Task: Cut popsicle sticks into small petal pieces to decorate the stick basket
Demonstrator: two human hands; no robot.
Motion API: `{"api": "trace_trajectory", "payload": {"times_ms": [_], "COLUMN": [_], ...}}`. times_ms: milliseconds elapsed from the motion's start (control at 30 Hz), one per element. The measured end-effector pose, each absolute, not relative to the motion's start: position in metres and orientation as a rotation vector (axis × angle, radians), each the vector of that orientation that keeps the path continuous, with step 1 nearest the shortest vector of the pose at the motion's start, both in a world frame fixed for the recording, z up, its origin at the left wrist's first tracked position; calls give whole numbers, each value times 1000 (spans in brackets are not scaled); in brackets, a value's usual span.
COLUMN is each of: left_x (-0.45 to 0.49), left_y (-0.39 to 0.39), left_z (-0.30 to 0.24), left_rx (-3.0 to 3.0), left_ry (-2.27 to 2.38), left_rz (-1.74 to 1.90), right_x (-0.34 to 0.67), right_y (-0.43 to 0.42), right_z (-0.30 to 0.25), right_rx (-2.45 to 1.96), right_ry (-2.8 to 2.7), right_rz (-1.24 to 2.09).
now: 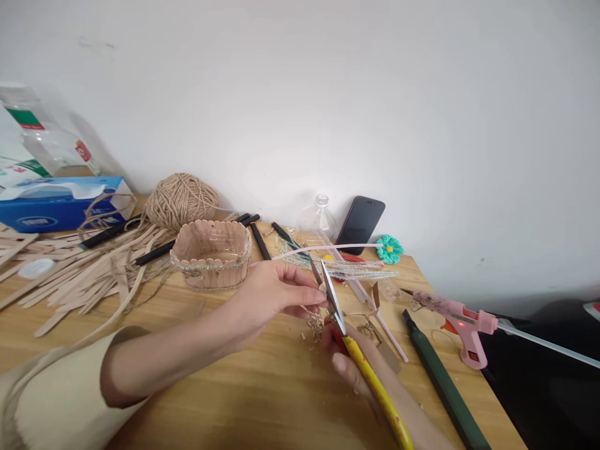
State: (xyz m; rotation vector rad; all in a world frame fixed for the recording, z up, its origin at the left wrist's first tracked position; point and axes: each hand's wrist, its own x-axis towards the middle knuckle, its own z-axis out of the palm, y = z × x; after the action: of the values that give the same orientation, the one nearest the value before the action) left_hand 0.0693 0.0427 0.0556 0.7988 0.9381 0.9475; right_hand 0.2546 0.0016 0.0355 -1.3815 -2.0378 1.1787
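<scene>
My left hand (274, 290) is closed in a pinch on a small pale wood piece (322, 289), mostly covered by the fingertips. My right hand (354, 365) grips a pair of scissors (375, 387) with yellow handles; part of the grip is hidden. The scissor blades are parted and point up and away, right beside the wood piece. Under the hands lie small wood clippings (315, 325). Left of my left hand stands a small oval basket (210, 259) made of wooden sticks, with a silvery band around its side.
Craft sticks (94, 281), a twine ball (182, 200) and a blue tissue box (60, 209) occupy the left. Behind are a glass bottle (319, 215), a phone (360, 225) and a teal flower (389, 249). A pink glue gun (469, 322) and dark green cutter (440, 375) lie right.
</scene>
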Motion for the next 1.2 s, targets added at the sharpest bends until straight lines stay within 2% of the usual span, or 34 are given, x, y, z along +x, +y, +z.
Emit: {"api": "trace_trajectory", "payload": {"times_ms": [367,900,1200], "left_x": [70,71,65], "left_y": [41,40,42], "left_z": [54,54,61], "left_rx": [810,794,912], "left_ry": [902,897,951], "left_rz": [941,977,921], "right_x": [252,255,250], "right_y": [1,9,1], "right_z": [37,23,41], "right_rx": [-1352,-1213,-1331], "right_ry": [-2034,-2080,-1991], "right_rz": [1115,1228,1227]}}
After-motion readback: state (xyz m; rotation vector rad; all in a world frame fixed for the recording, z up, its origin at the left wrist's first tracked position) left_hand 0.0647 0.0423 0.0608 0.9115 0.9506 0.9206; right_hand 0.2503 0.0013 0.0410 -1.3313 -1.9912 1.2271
